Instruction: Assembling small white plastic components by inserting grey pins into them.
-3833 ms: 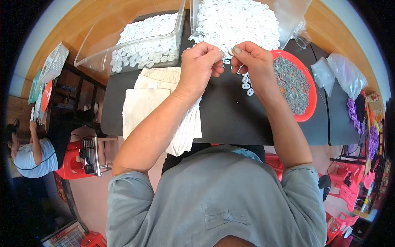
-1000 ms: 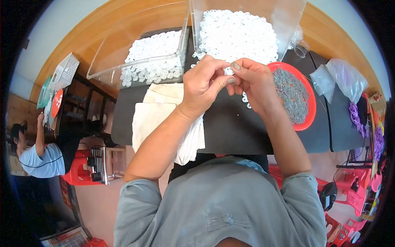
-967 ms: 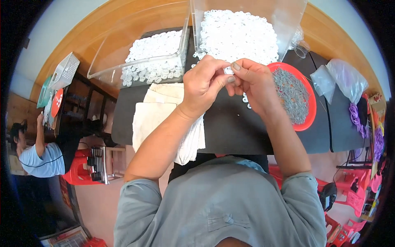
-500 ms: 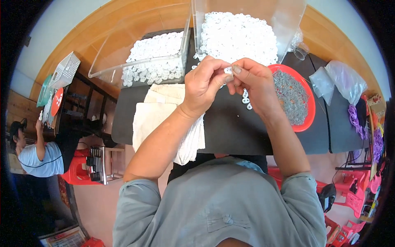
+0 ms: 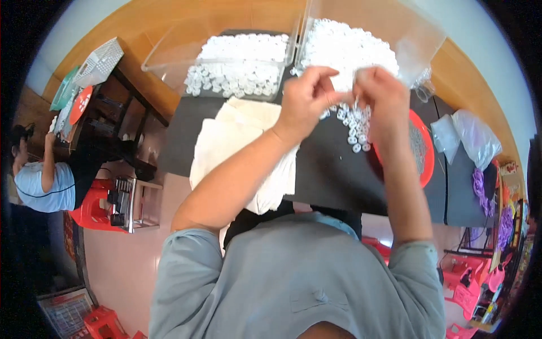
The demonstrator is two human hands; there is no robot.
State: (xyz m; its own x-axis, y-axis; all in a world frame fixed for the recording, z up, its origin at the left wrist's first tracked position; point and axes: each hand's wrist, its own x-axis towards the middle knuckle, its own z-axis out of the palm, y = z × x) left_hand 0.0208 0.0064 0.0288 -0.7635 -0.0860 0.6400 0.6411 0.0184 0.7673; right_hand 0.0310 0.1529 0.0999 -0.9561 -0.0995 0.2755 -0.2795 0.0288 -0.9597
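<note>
My left hand [image 5: 306, 100] is raised over the table, thumb and index finger apart, with nothing I can make out between them against the white behind. Close beside it, my right hand [image 5: 385, 93] is bent with its fingertips toward the left thumb. Motion smears its fingers, and whether they hold a piece does not show. Below the hands lies a loose cluster of small white two-holed plastic pieces [image 5: 354, 129] on the dark tabletop [image 5: 324, 172]. A red basin [image 5: 429, 164] of thin grey metal bits stands partly behind my right forearm.
Two clear bins hold heaps of white pieces: one heap [image 5: 234, 79] at the back left, another [image 5: 353, 51] behind my hands. Folded cream cloth [image 5: 243, 144] lies by my left forearm. Clear plastic bags [image 5: 474, 135] sit at the right. A person [image 5: 45, 175] works at the far left.
The view has shifted, so the table appears tilted. My hands have parted from their shared pinch on a white piece. More loose white pieces now show below them.
</note>
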